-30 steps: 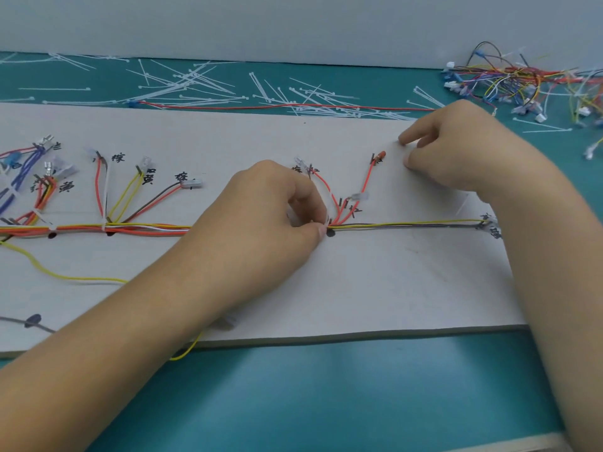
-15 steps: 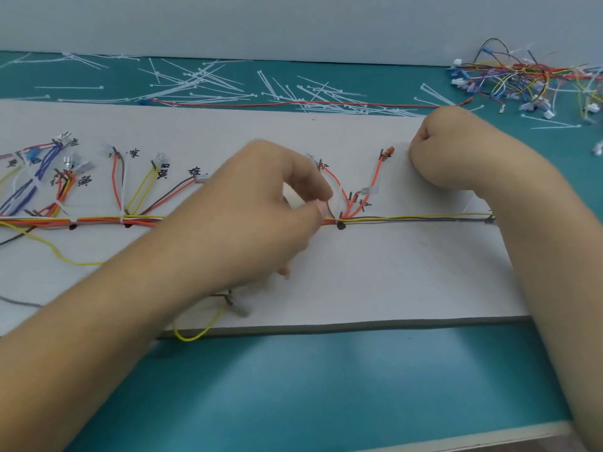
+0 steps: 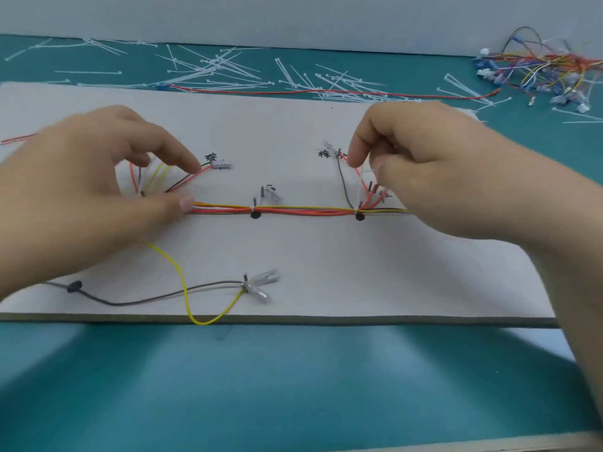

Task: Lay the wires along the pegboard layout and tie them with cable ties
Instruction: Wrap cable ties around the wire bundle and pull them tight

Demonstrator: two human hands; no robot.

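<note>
The left hand (image 3: 81,197) hides the bundle's (image 3: 293,210) left stretch. What the right hand's (image 3: 440,177) fingers (image 3: 355,156) pinch is too blurred to name. The wire pile (image 3: 548,70) at the worktop's (image 3: 293,386) far-right corner is cut off.

Left hand (image 3: 94,181) and right hand (image 3: 434,177) are both showing bare, and the arms are running bare too, right out to the frame edges: left wrist (image 3: 13,249) going off the left side, right forearm (image 3: 574,272) going off the right and bottom. Nails are looking short and plain, with the left thumbnail (image 3: 186,202) showing clearest, trimmed near flush with the tip. Motion blur is softening the fingers, so finer detail isn't resolving.
</note>
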